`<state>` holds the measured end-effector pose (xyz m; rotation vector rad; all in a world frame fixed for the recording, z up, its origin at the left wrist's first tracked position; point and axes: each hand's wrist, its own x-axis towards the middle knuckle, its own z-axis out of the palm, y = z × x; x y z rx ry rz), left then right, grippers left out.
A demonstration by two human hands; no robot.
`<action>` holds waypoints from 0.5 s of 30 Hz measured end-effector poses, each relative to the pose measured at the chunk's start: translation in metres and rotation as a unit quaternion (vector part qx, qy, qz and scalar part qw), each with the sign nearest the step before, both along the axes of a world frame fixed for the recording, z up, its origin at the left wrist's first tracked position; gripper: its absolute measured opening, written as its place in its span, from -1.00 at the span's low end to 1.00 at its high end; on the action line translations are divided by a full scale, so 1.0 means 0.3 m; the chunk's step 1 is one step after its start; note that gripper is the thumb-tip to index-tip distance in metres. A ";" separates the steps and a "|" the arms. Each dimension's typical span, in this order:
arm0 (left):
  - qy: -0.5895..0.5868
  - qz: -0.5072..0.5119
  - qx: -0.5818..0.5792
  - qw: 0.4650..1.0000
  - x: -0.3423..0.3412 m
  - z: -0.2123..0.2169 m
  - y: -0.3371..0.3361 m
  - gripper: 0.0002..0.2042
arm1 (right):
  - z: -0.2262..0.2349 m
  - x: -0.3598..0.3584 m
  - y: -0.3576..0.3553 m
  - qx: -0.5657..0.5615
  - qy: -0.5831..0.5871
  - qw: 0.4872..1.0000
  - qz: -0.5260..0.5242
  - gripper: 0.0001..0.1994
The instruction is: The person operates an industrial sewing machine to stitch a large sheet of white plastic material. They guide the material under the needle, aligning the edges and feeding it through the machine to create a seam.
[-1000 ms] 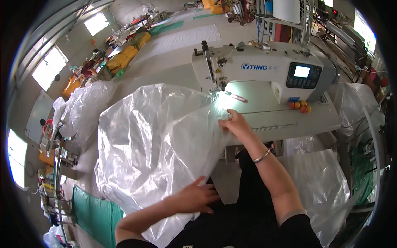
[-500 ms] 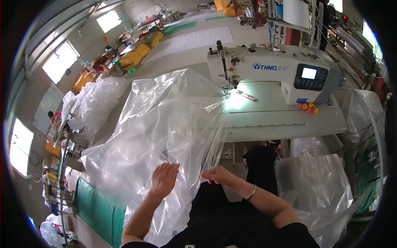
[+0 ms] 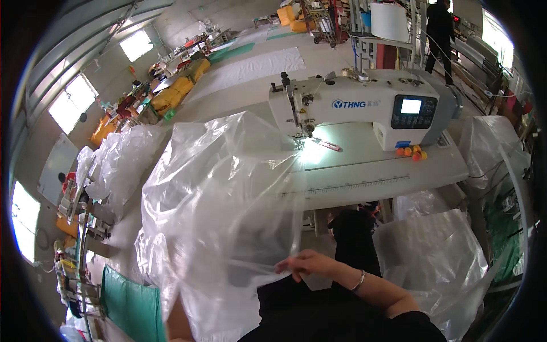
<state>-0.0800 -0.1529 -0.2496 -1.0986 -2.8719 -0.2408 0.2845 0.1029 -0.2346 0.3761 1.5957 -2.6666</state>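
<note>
Left forearm point(image 3: 179, 320) rises behind clear plastic; left hand hidden, grip cannot be told. Plastic sheet point(image 3: 213, 194) covers the left end of the table surface point(image 3: 370, 191), reaching the white sewing machine point(image 3: 353, 117), and hangs past the front edge. Right hand point(image 3: 309, 264) sits below that edge, fingers half bent at the sheet's lower right border; pinching or only near, cannot tell. Pink cutter point(image 3: 327, 144) lies under the machine arm. Orange balls point(image 3: 411, 152) toward the surface's right edge.
</note>
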 end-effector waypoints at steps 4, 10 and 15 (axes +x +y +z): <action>0.192 0.056 -0.050 0.978 -0.216 0.544 -0.034 -0.55 | -0.059 -0.180 -0.096 -0.048 0.028 0.989 0.139 -0.50; 0.153 0.185 -0.035 0.970 -0.491 0.429 -0.024 -0.63 | -0.008 -0.362 -0.111 0.316 0.009 0.941 0.118 -0.50; 0.112 0.254 0.070 0.958 -0.432 0.230 -0.090 -0.69 | -0.122 -0.337 -0.034 0.645 -0.031 0.750 0.144 -0.49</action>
